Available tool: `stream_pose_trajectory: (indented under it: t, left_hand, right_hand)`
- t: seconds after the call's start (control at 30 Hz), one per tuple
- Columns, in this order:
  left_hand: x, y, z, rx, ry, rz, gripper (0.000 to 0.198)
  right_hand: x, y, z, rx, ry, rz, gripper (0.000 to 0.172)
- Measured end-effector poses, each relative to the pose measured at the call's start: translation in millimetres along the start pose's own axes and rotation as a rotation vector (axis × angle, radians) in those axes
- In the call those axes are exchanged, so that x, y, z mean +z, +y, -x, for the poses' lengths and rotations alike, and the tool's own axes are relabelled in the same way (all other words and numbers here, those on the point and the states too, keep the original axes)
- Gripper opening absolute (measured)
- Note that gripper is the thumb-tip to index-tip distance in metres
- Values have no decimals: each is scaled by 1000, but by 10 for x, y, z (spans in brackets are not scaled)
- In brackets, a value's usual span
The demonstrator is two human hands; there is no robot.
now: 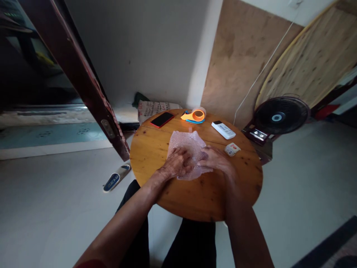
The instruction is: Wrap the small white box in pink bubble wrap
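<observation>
A sheet of pinkish bubble wrap (186, 143) lies on the round wooden table (195, 197), its right side bunched up. My left hand (176, 163) rests on the lower left part of the wrap, palm down with the fingers spread. At the right edge, my right hand (216, 158) has its thumb and fingers around a fold of the wrap. Whether anything lies under or inside the wrap cannot be made out. Beyond it stands an orange tape dispenser (192, 116) with a roll of clear tape.
A phone with a red edge (162, 119) lies at the back left of the table. To the right are a white slim device or pack (223, 130) and a small white box (232, 149). A black fan (281, 114) stands beyond the table; a slipper (116, 178) lies on the floor.
</observation>
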State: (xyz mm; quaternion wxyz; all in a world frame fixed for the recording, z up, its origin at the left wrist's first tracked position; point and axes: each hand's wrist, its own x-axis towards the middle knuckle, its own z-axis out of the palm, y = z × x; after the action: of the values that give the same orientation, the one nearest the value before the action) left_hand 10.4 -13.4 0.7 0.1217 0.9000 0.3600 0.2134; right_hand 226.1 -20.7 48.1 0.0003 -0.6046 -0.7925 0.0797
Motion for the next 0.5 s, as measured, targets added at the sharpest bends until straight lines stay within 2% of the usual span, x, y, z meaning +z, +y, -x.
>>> stream_pose_trajectory:
  t: [0.23, 0.4, 0.5]
  left_hand:
    - [-9, -78, -10, -127, 73, -32, 33]
    - [-82, -124, 1, -240, 62, -44, 28]
    - [-123, -145, 14, -244, 43, -13, 30]
  right_hand:
    - [13, 56, 39, -24, -28, -46, 49]
    - [0, 69, 31, -30, -42, -47, 51]
    - [1, 69, 33, -24, -37, -52, 53]
